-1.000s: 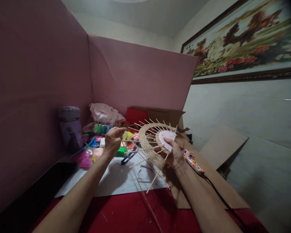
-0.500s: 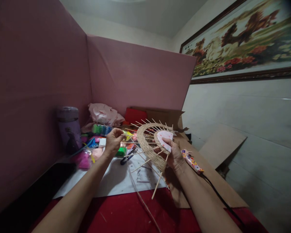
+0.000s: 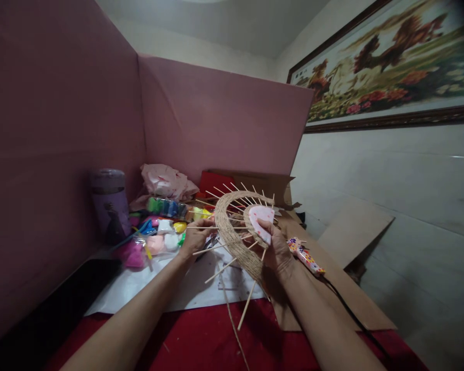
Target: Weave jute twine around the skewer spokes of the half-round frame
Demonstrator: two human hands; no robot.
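Observation:
A fan-shaped piece of woven twine on thin wooden sticks (image 3: 228, 234) is held up in front of me, its sticks pointing outward. At its inner edge is a white half-disc with pink spots (image 3: 260, 219). My right hand (image 3: 276, 250) is closed round that inner part, thumb on the spotted face. My left hand (image 3: 196, 239) has its fingers pressed together at the outer left edge, among the sticks; its fingertips are partly hidden. A loose strand of twine (image 3: 232, 317) hangs below the woven band towards me.
A glue gun with a flowery pattern (image 3: 305, 256) lies on cardboard (image 3: 344, 296) at right, its black cord trailing forward. At left stand a purple tumbler (image 3: 110, 206) and several colourful packets (image 3: 166, 226). White paper (image 3: 139, 288) covers part of the red cloth (image 3: 193, 340). Pink panels (image 3: 220, 118) enclose the back and left.
My left hand has moved right and slightly down, from the stick ends to the band's outer edge. The fan has shifted slightly left. The hanging strand has swung right.

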